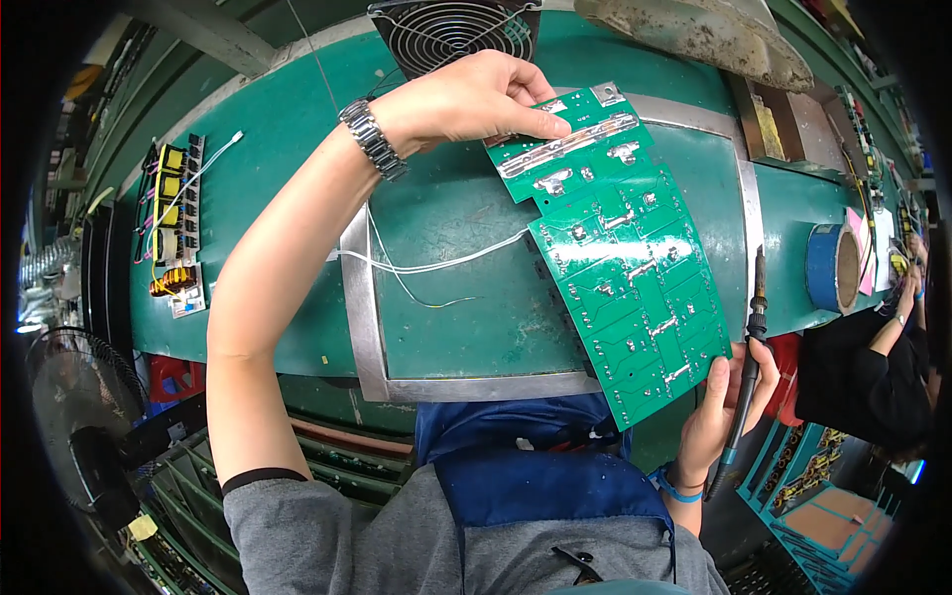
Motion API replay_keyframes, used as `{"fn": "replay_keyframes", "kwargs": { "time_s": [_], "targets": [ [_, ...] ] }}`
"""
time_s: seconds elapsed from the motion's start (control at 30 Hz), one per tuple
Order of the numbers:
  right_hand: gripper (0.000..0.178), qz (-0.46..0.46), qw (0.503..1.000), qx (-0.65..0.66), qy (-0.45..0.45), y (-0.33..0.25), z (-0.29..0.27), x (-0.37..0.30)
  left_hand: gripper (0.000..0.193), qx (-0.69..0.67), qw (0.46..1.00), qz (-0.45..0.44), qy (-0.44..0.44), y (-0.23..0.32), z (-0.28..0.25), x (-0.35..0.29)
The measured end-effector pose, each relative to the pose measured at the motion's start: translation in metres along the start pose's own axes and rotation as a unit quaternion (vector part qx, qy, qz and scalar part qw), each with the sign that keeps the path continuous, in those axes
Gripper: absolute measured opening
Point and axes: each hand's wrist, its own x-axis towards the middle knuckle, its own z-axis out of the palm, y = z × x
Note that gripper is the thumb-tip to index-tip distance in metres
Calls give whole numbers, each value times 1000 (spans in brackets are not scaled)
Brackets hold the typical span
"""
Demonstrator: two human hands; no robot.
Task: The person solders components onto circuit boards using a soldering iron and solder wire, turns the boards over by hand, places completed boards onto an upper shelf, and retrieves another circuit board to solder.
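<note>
While hands clamp circuit board and soldering iron, the board's back seems hidden.

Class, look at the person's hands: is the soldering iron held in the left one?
No, the soldering iron is in the right hand, while the left hand grips the upper end of the green circuit board.

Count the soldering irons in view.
1: a soldering iron in the right hand, just right of the green circuit board, tip pointing upward in the picture. Others may be hidden at the dark rim.
</note>
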Motion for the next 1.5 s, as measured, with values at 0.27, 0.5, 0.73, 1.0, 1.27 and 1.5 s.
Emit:
{"fn": "replay_keyframes", "kwargs": {
  "time_s": [0.27, 0.5, 0.73, 1.0, 1.27, 1.5],
  "targets": [
    [40, -5, 1000, 10, -5, 3, -2, 1, 37, 47, 999, 19, -3, 4, -1, -1],
    [41, 8, 1000, 28, -12, 1, -2, 0, 42, 35, 998, 39, -39, 4, -7, -1],
    [41, -9, 999, 37, -2, 0, -1, 0, 43, 7, 998, 37, -48, 2, -5, 0],
    [42, -45, 998, 33, -30, -9, -7, 17, 37, -13, 1000, 14, -18, 4, -4, -21],
    [41, -178, 982, 10, -59, -24, -13, 70, 31, -39, 994, 67, 80, -2, 15, -90],
    [43, -285, 955, -40, -67, -24, -15, 50, 38, -91, 955, 91, 266, -27, 77, -154]
  ]
}}
